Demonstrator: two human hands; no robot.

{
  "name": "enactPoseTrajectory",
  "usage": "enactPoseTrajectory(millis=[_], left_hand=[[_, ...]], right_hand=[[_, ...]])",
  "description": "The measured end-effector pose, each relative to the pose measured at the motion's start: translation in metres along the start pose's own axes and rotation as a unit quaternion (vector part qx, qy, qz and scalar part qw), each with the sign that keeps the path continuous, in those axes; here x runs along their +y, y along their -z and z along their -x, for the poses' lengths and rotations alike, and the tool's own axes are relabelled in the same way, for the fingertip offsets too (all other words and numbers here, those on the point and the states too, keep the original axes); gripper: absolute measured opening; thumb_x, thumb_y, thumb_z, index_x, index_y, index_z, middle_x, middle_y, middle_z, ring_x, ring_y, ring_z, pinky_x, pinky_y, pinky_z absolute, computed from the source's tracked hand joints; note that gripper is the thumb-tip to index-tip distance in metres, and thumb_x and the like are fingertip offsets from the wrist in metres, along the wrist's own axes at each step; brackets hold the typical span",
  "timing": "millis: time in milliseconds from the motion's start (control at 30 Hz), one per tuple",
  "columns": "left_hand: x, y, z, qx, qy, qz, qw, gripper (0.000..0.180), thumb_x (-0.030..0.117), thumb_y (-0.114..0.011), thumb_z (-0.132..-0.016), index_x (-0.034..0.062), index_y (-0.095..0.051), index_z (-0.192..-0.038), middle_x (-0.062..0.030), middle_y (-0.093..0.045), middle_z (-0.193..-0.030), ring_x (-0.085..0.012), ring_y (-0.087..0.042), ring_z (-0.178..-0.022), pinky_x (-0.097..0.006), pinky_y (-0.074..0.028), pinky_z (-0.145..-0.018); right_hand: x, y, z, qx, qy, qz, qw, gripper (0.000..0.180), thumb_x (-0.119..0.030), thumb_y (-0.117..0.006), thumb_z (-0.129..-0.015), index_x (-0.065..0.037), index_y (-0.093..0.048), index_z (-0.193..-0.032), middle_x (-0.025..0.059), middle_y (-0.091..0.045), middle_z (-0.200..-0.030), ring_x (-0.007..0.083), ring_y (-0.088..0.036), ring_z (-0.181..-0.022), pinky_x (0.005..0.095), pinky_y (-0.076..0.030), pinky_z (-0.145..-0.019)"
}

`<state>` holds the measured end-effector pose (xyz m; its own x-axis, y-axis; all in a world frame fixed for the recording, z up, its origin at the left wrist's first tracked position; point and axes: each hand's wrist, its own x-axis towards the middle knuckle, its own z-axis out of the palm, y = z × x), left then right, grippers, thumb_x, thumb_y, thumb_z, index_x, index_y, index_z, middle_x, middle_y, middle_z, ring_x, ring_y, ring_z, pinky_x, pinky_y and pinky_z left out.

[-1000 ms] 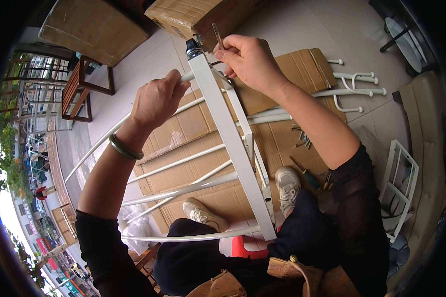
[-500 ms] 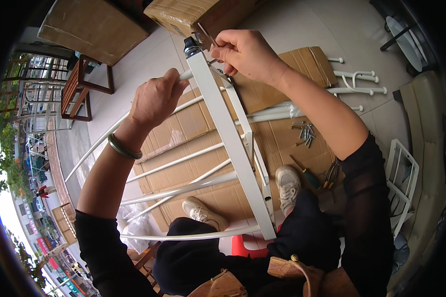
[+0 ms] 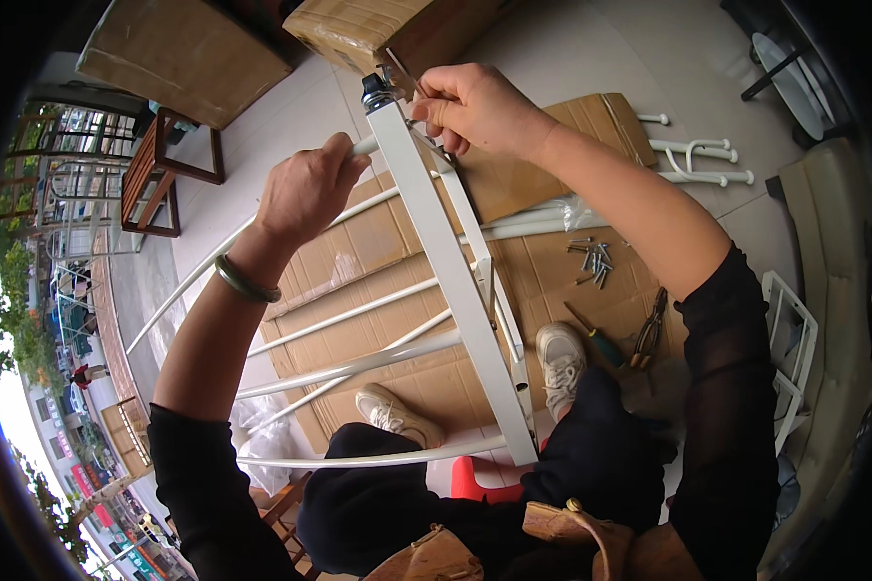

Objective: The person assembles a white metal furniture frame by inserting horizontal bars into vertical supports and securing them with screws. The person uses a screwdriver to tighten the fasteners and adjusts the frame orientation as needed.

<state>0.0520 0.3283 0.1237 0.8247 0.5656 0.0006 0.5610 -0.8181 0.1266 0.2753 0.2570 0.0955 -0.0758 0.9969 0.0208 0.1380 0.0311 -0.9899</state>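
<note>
Right hand [image 3: 475, 107] slightly shifted, wrench [image 3: 402, 73] gripped

I am on a tiled porch by a street, building furniture. Flat cardboard [image 3: 397, 261] covers the floor, with screws [image 3: 591, 261] and pliers [image 3: 649, 334] at the right. Big boxes [image 3: 179, 53] sit at the top, shops at lower left.
</note>
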Motion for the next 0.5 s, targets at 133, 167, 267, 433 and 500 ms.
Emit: enactPoseTrajectory(millis=[133, 167, 267, 433, 500], left_hand=[[-0.002, 0.000, -0.001, -0.019, 0.004, 0.005, 1.000, 0.028, 0.028, -0.052, -0.094, 0.0031, -0.049, -0.082, -0.0179, -0.058, -0.062, -0.0380, -0.058, -0.060, -0.045, -0.046, -0.055], [-0.002, 0.000, -0.001, -0.023, 0.007, 0.007, 1.000, 0.029, 0.028, -0.052, -0.094, 0.0030, -0.050, -0.081, -0.0179, -0.058, -0.062, -0.0381, -0.058, -0.060, -0.045, -0.047, -0.055], [-0.004, -0.001, -0.002, -0.037, 0.015, 0.012, 0.999, 0.029, 0.029, -0.051, -0.095, 0.0030, -0.050, -0.081, -0.0178, -0.058, -0.062, -0.0383, -0.059, -0.061, -0.045, -0.047, -0.056], [-0.008, -0.001, -0.005, -0.048, 0.005, 0.064, 0.997, 0.035, 0.030, -0.050, -0.095, 0.0005, -0.051, -0.078, -0.0186, -0.055, -0.060, -0.0370, -0.053, -0.057, -0.043, -0.045, -0.057], [-0.014, 0.001, -0.010, -0.070, -0.012, 0.111, 0.991, 0.038, 0.031, -0.050, -0.096, -0.0011, -0.052, -0.076, -0.0189, -0.052, -0.059, -0.0357, -0.049, -0.056, -0.042, -0.044, -0.057]], right_hand=[[-0.001, 0.012, -0.011, -0.090, -0.006, 0.012, 0.996, 0.010, -0.010, -0.061, -0.087, -0.002, -0.056, -0.084, 0.0021, -0.056, -0.068, 0.0071, -0.051, -0.053, 0.0235, -0.045, -0.049], [-0.001, 0.013, -0.015, -0.100, -0.019, 0.029, 0.994, 0.009, -0.009, -0.062, -0.087, -0.002, -0.056, -0.083, 0.0019, -0.056, -0.068, 0.0071, -0.050, -0.052, 0.0239, -0.045, -0.049], [0.003, 0.013, -0.020, -0.107, 0.114, 0.125, 0.980, 0.007, -0.003, -0.062, -0.083, -0.004, -0.055, -0.083, 0.0027, -0.056, -0.068, 0.0121, -0.054, -0.059, 0.0251, -0.045, -0.053], [0.025, 0.003, -0.003, 0.102, 0.426, 0.449, 0.779, 0.013, -0.005, -0.063, -0.076, -0.010, -0.054, -0.084, 0.0032, -0.056, -0.073, 0.0206, -0.063, -0.068, 0.0297, -0.053, -0.057], [0.032, 0.003, -0.005, 0.128, 0.483, 0.462, 0.732, 0.014, -0.007, -0.063, -0.074, -0.013, -0.055, -0.084, 0.0017, -0.055, -0.073, 0.0176, -0.063, -0.066, 0.0279, -0.053, -0.054]])
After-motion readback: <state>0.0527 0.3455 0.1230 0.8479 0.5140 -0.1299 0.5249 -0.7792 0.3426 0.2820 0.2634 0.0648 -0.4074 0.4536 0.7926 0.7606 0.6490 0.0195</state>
